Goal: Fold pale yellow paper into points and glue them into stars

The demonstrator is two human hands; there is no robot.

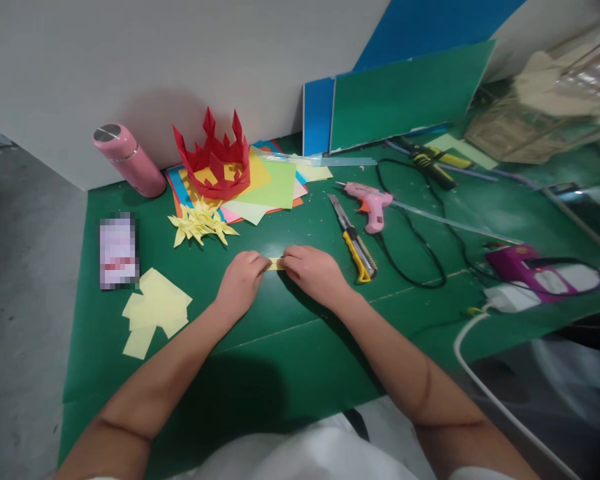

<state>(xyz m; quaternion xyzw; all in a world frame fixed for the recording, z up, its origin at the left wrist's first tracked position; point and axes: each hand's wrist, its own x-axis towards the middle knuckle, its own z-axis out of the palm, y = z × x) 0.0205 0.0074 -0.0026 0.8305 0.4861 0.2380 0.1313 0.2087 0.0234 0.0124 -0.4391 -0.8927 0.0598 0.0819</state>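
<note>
A small strip of yellow paper (276, 264) lies flat between my two hands at the middle of the green table. My left hand (243, 277) pinches its left end, and my right hand (310, 270) pinches the other end. Parts of the paper are hidden under the fingers. Beyond my left hand sits a cluster of folded yellow paper pieces (201, 223). Loose yellow paper pieces (157, 307) lie overlapping to its left. A yellow utility knife (356, 250) with its blade out rests to the right of my right hand.
A red folded-paper crown (220, 170) stands on coloured paper sheets (280, 187). Left of it is a pink bottle (130, 160), with a blurred-out phone-sized object (119, 251) nearer. A pink glue gun (373, 203), its black cord and a purple power strip (523, 270) occupy the right.
</note>
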